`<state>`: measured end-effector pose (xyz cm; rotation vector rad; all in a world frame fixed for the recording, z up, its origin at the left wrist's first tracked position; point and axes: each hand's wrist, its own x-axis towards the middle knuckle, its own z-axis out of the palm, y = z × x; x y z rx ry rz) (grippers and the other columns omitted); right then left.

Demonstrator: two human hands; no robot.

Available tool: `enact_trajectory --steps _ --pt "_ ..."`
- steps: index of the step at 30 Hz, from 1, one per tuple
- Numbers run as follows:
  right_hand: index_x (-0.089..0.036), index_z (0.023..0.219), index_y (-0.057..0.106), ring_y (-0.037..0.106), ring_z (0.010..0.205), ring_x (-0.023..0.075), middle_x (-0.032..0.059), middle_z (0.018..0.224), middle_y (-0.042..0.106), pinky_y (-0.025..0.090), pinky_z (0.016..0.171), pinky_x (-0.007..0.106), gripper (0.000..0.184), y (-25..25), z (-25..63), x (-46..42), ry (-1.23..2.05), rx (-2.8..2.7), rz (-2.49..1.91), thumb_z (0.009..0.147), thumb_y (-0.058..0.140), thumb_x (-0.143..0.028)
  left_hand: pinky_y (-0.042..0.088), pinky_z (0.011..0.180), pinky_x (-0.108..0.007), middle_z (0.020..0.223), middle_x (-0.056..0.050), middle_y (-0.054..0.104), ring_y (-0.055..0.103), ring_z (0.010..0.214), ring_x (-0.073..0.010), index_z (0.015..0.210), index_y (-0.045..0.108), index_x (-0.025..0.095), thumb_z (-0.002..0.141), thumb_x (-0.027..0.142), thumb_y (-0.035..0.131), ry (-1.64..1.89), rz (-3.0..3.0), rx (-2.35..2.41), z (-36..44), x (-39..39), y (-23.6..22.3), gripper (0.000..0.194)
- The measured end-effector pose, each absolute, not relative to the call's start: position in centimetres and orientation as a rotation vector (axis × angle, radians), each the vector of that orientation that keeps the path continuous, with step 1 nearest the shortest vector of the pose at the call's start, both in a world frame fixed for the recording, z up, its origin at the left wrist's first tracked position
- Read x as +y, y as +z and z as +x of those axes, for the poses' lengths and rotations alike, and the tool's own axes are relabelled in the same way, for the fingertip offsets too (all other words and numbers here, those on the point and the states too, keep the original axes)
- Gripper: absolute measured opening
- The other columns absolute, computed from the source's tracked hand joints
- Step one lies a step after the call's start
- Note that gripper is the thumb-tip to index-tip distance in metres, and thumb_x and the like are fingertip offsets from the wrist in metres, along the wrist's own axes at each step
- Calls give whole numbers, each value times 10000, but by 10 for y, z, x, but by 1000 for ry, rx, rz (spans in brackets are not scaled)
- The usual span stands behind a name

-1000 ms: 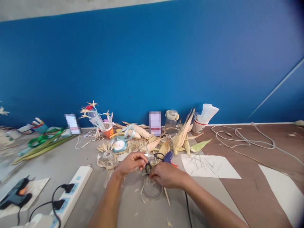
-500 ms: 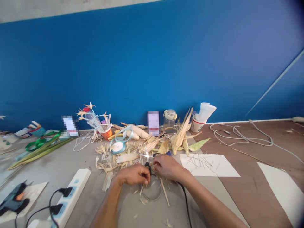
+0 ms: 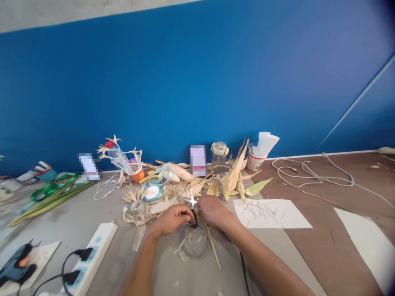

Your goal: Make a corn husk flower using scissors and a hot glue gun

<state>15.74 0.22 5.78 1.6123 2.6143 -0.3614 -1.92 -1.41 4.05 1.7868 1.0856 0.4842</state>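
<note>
A pair of scissors [image 3: 192,202] with bright blades and a black handle lies between my hands, the blades apart and directed toward the back. My right hand [image 3: 213,210] is closed at the scissors' right side, its fingers covering part of them. My left hand [image 3: 173,219] has curled fingers whose tips come up against the black handle loop; what they pinch, if anything, is hidden. Just below the hands is a coil of thin grey wire [image 3: 196,258]. Dry corn husks [image 3: 188,190] are heaped behind the scissors, and a narrow husk strip [image 3: 213,246] rests beside the coil.
A roll of pale blue ribbon [image 3: 152,192] sits in the husk pile. To the right is white paper [image 3: 296,218] carrying thin dark sticks. A power strip [image 3: 98,246] and a glue gun [image 3: 17,267] are at left. A black cord [image 3: 243,267] passes under my right arm.
The scissors have turned so that a blade points away from me. My left hand has moved up and slightly back from the wire coil; my right hand has shifted slightly left.
</note>
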Motion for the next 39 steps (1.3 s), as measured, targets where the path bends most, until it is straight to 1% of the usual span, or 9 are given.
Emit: enact_trajectory --steps 3,7,13,16,21,29,33,36,39 --pt "-114 917 673 582 861 276 183 968 596 416 691 358 259 52 154 0 -247 2674 1603 763 466 -141 388 661 -258 746 -21 616 527 701 -158 801 645 177 762 285 526 757 1687 1262 -20 -10 40 166" --pt "-120 878 677 517 939 279 172 949 579 387 735 361 242 46 151 -1 -206 2777 1539 779 459 -152 354 569 -244 656 4 569 475 590 -135 818 632 173 761 340 532 868 1601 1341 -20 -6 35 203" --pt "-116 888 670 515 924 263 160 948 593 371 761 350 252 50 158 6 -221 2839 1602 804 440 -176 407 644 -274 711 -17 594 525 677 -163 814 620 167 740 386 558 1081 1461 1392 -20 -2 30 240" --pt "-123 880 655 553 899 247 148 938 621 376 751 320 231 56 164 9 -287 2812 1683 811 441 -180 426 688 -292 770 -29 614 547 727 -175 871 621 172 755 393 545 1125 1466 1394 -20 -2 28 261" --pt "-130 950 599 614 757 214 135 841 662 374 641 277 245 62 172 12 -390 2693 1859 866 380 -198 421 797 -325 904 -58 640 566 856 -201 906 630 183 756 365 557 1070 1575 1372 -15 -4 27 247" --pt "-165 866 586 604 774 186 82 804 656 349 656 250 198 67 188 21 -536 2705 2074 857 392 -199 442 774 -340 825 -46 647 588 801 -203 858 625 183 739 359 575 1104 1492 1374 -14 -1 19 218" --pt "-166 913 562 584 759 172 54 811 635 369 681 250 188 60 185 24 -754 2777 2305 831 393 -181 453 717 -324 768 -36 643 599 731 -192 825 621 180 737 359 574 1102 1466 1344 -9 -4 22 205" --pt "-162 943 529 565 761 169 46 829 614 397 706 262 223 53 181 26 -1096 2902 2404 765 400 -129 452 688 -313 715 -23 627 591 688 -179 809 618 176 742 352 564 1083 1492 1329 -5 -7 28 196" --pt "-155 952 516 550 778 169 55 859 601 411 718 271 232 51 177 26 -1478 2998 2463 760 387 -163 451 684 -308 730 -26 620 579 675 -168 803 613 171 747 356 562 1093 1476 1304 -2 -8 29 201"
